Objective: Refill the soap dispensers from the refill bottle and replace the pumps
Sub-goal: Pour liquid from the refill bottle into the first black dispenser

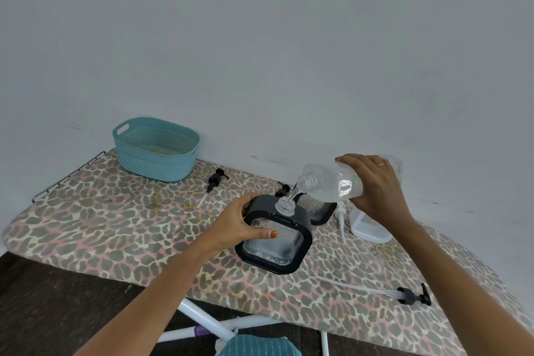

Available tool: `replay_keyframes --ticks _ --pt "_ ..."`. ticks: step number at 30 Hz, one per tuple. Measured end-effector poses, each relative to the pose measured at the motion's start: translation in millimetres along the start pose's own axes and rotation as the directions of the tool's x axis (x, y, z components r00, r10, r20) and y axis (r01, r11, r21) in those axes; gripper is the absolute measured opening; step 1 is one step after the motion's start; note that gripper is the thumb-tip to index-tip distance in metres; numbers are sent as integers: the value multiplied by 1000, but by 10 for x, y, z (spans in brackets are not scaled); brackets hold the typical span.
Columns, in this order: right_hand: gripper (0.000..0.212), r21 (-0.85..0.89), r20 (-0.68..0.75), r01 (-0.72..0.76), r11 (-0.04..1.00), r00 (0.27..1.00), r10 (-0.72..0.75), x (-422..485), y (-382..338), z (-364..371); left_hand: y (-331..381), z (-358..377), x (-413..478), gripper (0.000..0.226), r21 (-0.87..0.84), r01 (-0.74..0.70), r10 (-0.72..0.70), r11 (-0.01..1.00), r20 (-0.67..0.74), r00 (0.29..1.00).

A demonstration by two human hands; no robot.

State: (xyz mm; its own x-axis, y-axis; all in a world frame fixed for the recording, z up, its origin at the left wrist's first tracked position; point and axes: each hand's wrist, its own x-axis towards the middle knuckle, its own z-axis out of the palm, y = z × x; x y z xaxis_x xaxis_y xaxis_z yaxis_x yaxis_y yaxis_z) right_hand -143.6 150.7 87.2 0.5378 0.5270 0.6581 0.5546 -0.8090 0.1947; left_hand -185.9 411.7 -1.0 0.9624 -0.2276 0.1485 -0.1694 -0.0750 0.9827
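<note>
At mid-board, our left hand (242,225) grips the front dispenser (277,243) by its left side, thumb across the clear face. The dispenser rests on the ironing board (115,225). Our right hand (372,185) grasps the bottle (332,182), tipped neck-down to the left, just above the dispenser's open neck. Clear soap (293,196) runs from the bottle into the neck. The second dispenser (318,208) sits just behind the front one. The white dispenser (370,228) lies under our right wrist, with the white pump (341,217) between those two. The near pump (410,295) lies loose by our right forearm. The far pump (215,180) lies near the basket (156,150), which is at the far left end. The third pump (284,189) is behind the dispensers, partly hidden.
</note>
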Motion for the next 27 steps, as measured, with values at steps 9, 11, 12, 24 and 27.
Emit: replay_keyframes --ticks 9,11,12,24,27 --pt "53 -16 -2 10 1000 1000 -10 -4 18 3 12 14 -7 52 -11 -9 9 1000 5 1000" --pt "52 -13 -3 15 1000 1000 -15 -5 26 8 6 14 -6 52 -17 -6 6 1000 5 1000" --pt "50 -10 -6 16 1000 1000 -16 -5 28 8 5 15 -6 52 -17 -6 6 1000 6 1000" --pt "57 -7 -21 14 1000 1000 -14 -20 52 17 -5 29 -4 51 -23 -5 6 1000 15 1000" --pt "53 -17 -25 22 1000 999 -22 -15 33 -9 -21 28 -2 52 -27 -4 4 1000 16 1000"
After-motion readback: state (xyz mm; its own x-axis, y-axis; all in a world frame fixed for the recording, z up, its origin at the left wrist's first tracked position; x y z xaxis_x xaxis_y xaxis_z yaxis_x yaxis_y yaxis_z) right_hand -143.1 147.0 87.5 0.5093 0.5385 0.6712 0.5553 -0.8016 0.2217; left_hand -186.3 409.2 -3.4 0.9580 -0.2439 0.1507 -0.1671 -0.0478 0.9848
